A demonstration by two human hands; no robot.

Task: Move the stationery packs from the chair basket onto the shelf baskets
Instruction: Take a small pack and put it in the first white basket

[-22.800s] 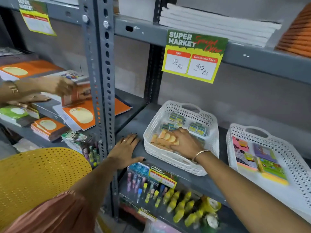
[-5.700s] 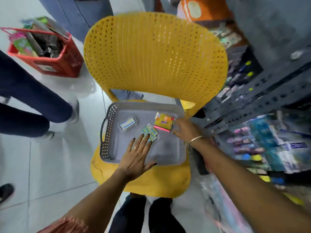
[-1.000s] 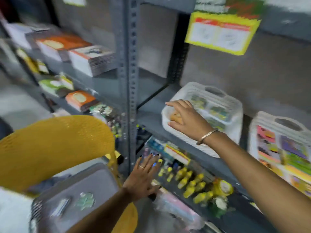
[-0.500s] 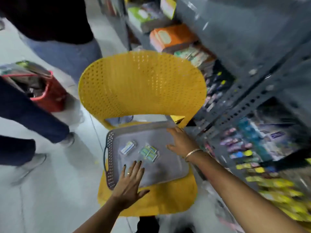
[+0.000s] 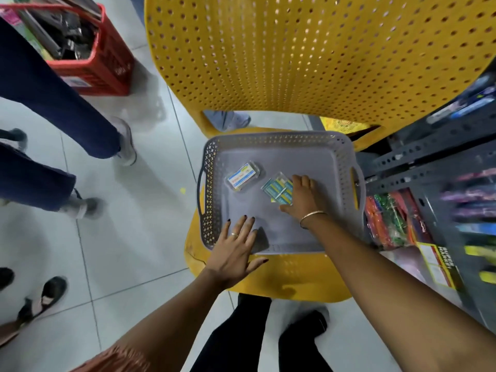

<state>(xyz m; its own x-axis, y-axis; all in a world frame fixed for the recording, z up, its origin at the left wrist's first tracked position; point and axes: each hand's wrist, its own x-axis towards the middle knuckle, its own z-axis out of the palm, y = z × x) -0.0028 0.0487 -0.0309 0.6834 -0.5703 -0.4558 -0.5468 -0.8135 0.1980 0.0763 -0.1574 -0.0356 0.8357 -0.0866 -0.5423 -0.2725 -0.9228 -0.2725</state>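
A grey perforated basket (image 5: 212,189) lies on the seat of a yellow chair (image 5: 295,63). Two stationery packs are in it: a clear pack with a blue-and-white card (image 5: 243,176) toward the left, and a green-and-blue pack (image 5: 276,187) near the middle. My right hand (image 5: 303,196) rests on the right side of the green-and-blue pack, fingers curled over it and thumb out low; it lies flat on the basket floor. My left hand (image 5: 236,251) lies flat with fingers spread on the basket's near left corner. The shelf baskets are out of view.
A grey metal shelf unit (image 5: 429,167) with hanging pens and packets stands right of the chair. A red shopping basket (image 5: 94,60) with goods sits on the tiled floor at upper left. Other people's legs and shoes (image 5: 53,124) stand left of the chair.
A second ago my right hand was at the white shelf basket. The view has swung down to the chair, and my right hand has moved left across the grey basket onto the green-and-blue pack.
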